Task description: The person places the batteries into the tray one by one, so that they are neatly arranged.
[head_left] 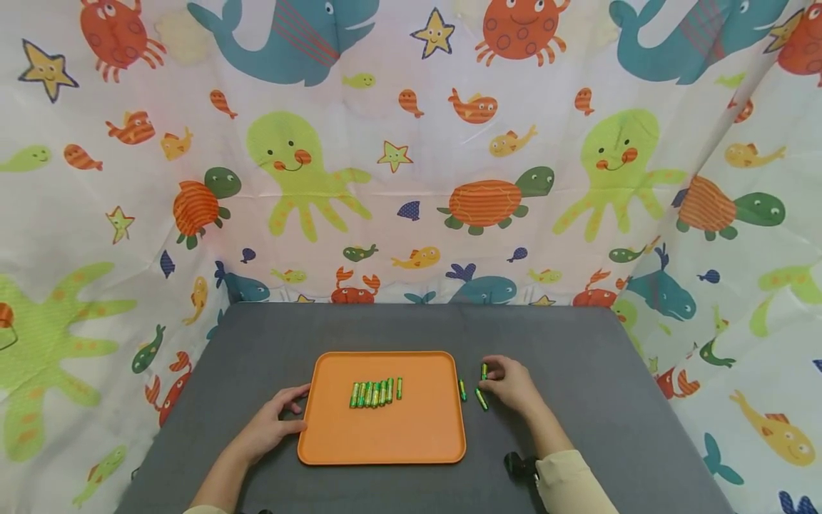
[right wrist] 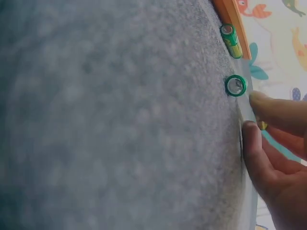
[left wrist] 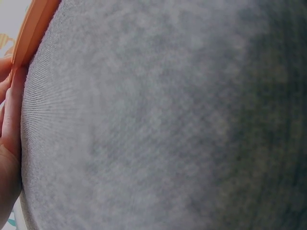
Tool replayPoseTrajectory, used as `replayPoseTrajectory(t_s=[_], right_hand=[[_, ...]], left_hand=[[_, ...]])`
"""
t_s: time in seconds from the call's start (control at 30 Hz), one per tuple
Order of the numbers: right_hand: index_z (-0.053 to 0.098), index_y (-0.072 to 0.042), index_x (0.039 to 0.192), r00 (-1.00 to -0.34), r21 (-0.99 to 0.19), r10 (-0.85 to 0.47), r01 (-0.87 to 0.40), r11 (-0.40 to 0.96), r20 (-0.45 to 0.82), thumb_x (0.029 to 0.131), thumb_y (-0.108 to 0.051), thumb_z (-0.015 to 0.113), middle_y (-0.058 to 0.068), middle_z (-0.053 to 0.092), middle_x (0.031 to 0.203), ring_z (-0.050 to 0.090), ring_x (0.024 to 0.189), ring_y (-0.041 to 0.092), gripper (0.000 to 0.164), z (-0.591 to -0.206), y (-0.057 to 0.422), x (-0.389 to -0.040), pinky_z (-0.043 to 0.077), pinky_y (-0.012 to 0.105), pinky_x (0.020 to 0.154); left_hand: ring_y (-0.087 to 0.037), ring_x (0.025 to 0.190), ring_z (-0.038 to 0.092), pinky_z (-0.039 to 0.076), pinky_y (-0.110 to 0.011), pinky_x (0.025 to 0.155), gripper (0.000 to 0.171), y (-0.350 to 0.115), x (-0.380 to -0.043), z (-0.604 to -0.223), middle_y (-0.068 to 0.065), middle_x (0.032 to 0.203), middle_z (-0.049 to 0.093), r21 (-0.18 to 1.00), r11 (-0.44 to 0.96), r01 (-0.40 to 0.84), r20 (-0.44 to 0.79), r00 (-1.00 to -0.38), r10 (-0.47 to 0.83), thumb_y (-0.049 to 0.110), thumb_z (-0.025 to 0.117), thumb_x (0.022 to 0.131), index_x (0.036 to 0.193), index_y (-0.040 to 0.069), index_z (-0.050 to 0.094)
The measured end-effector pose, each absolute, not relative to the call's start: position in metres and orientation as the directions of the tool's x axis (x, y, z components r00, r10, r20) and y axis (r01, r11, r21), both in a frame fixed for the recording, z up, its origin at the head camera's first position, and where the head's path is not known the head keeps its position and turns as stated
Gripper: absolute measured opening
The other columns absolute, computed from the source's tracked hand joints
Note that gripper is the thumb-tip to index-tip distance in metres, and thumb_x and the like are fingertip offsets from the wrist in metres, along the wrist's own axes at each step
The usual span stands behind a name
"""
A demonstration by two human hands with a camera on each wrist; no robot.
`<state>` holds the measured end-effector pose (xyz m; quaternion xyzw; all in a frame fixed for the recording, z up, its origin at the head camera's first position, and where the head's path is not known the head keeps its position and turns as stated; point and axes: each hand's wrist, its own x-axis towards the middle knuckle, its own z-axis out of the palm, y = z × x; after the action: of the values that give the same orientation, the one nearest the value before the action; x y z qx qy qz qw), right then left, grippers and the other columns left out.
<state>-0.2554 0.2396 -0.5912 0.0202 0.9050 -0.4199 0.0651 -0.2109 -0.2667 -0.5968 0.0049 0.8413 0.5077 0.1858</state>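
Note:
My left hand [head_left: 272, 422] rests against the left edge of the orange tray [head_left: 379, 446], thumb and fingers spread along its rim. In the left wrist view, its fingers [left wrist: 14, 103] touch the tray's rim [left wrist: 36, 28]. On the tray, several green-and-yellow batteries [head_left: 369, 395] lie side by side in a row, with one battery [head_left: 399, 388] slightly apart at the right end. Right of the tray, my right hand [head_left: 511, 385] pinches a battery [head_left: 484, 371] between thumb and fingers, close over the table. Two more batteries lie beside it, one battery [head_left: 481, 400] near the fingertips and another battery [head_left: 462, 390] by the tray's edge.
The grey table [head_left: 379, 328] carries the tray near its middle. A curtain [head_left: 398, 143] printed with sea animals hangs behind and along both sides. A black wrist device [head_left: 519, 466] sits by the right sleeve [head_left: 571, 482].

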Motion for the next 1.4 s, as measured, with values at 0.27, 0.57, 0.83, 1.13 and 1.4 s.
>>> replayPoseTrajectory(t_s=[0.27, 0.57, 0.83, 1.13, 1.4], right_hand=[[0.064, -0.003, 0.133, -0.995, -0.813, -0.007, 0.081, 0.576, -0.103, 0.083, -0.009, 0.082, 0.009, 0.075, 0.103, 0.07, 0.093, 0.02, 0.053, -0.581, 0.237, -0.254, 0.054, 0.033, 0.071], [0.064, -0.004, 0.132, -0.996, -0.869, -0.07, 0.006, 0.496, -0.047, 0.083, -0.008, 0.082, 0.013, 0.074, 0.109, 0.072, 0.094, 0.021, 0.052, -0.556, 0.216, -0.254, 0.058, 0.032, 0.076], [0.066, -0.01, 0.131, -0.994, -0.877, -0.082, 0.021, 0.479, -0.068, 0.085, -0.005, 0.079, 0.009, 0.074, 0.107, 0.071, 0.092, 0.019, 0.048, -0.546, 0.182, -0.252, 0.059, 0.035, 0.077], [0.066, -0.006, 0.131, -0.985, -0.873, -0.146, 0.007, 0.487, -0.089, 0.084, -0.006, 0.08, 0.01, 0.07, 0.119, 0.07, 0.098, 0.024, 0.049, -0.561, 0.144, -0.253, 0.057, 0.037, 0.078], [0.065, -0.006, 0.132, -0.969, -0.851, -0.201, 0.016, 0.525, -0.142, 0.082, -0.01, 0.083, 0.008, 0.07, 0.115, 0.066, 0.097, 0.022, 0.053, -0.585, 0.119, -0.256, 0.055, 0.038, 0.077]], left_hand=[[-0.021, 0.107, 0.05, 0.041, -0.036, 0.091, 0.074, -0.269, -0.213, -0.6, -0.008, 0.143, 0.048, 0.849, 0.494, -0.188, -0.32, -0.927, 0.196, 0.016, 0.081, 0.083, 0.15, 0.018, 0.049], [-0.022, 0.107, 0.05, 0.04, -0.039, 0.092, 0.074, -0.266, -0.213, -0.604, -0.008, 0.143, 0.048, 0.846, 0.499, -0.187, -0.312, -0.933, 0.179, 0.012, 0.08, 0.084, 0.15, 0.016, 0.049], [-0.021, 0.107, 0.05, 0.04, -0.037, 0.091, 0.075, -0.266, -0.213, -0.603, -0.007, 0.142, 0.048, 0.83, 0.521, -0.198, -0.329, -0.928, 0.172, 0.017, 0.081, 0.083, 0.15, 0.02, 0.049], [-0.021, 0.107, 0.05, 0.04, -0.038, 0.092, 0.074, -0.267, -0.215, -0.603, -0.004, 0.143, 0.049, 0.835, 0.512, -0.201, -0.328, -0.929, 0.17, 0.017, 0.081, 0.082, 0.15, 0.022, 0.05], [-0.021, 0.106, 0.05, 0.041, -0.037, 0.09, 0.074, -0.268, -0.214, -0.604, -0.005, 0.144, 0.05, 0.842, 0.515, -0.165, -0.298, -0.936, 0.188, 0.018, 0.082, 0.082, 0.149, 0.02, 0.05]])
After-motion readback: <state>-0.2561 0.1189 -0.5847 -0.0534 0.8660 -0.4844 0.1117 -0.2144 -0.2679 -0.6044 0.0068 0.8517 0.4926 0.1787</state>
